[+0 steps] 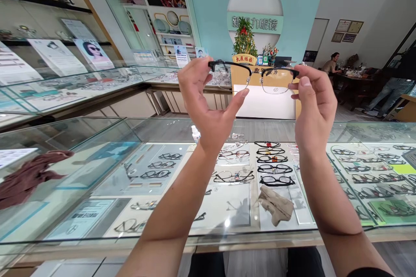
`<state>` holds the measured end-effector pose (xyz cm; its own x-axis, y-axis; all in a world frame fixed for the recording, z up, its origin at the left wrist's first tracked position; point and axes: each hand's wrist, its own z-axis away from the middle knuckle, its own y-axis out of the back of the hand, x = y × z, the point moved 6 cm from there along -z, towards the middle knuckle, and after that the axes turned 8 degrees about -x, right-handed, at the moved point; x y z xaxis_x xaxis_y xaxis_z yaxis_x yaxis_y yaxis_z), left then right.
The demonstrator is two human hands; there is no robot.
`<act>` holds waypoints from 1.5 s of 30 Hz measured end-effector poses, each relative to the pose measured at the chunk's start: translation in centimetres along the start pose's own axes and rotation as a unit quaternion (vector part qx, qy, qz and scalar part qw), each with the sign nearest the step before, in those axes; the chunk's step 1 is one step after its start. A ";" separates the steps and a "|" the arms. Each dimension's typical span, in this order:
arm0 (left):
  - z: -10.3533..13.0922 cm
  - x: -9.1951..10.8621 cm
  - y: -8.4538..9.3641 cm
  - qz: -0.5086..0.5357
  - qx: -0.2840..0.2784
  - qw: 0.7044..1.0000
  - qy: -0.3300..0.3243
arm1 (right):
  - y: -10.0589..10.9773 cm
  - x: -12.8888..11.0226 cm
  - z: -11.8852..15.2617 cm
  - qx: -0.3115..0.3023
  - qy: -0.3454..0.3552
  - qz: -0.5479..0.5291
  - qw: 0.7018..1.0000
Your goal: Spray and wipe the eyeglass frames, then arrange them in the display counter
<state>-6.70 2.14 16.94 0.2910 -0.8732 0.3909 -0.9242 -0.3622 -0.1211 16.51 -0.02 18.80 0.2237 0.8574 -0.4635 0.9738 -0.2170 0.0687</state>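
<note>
A pair of eyeglasses with a black browline top and thin metal lower rims is held up at eye height above the glass counter. My left hand grips its left end, the thumb reaching below the left lens and the fingers at the black corner. At the other end, my right hand pinches the right corner between thumb and fingers. The temples are mostly hidden. Beneath my hands, on the counter, lies a crumpled beige cloth.
Rows of eyeglass frames lie in the glass display counter before me. A maroon cloth is on its left part. A small white bottle stands behind my left wrist. Farther back are a reception desk and a seated person.
</note>
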 end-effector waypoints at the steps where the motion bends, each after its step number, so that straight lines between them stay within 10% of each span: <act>1: 0.0 0.0 0.0 0.002 0.003 1.000 -0.005 | 0.1 -0.2 0.0 0.010 0.006 -0.002 1.000; 33: -0.3 -1.6 -0.7 -0.007 -0.039 0.994 -0.105 | -0.3 -0.4 -0.7 0.026 -0.018 -0.189 0.981; 45: -0.1 -0.7 -0.6 0.075 -0.022 0.996 0.035 | 0.4 1.2 -0.8 0.033 -0.018 -0.140 0.989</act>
<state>-6.31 2.98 16.81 0.1322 -0.8913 0.4338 -0.9665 -0.2131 -0.1431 17.18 1.33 18.93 -0.0562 0.8715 -0.4871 0.9923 -0.0054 -0.1241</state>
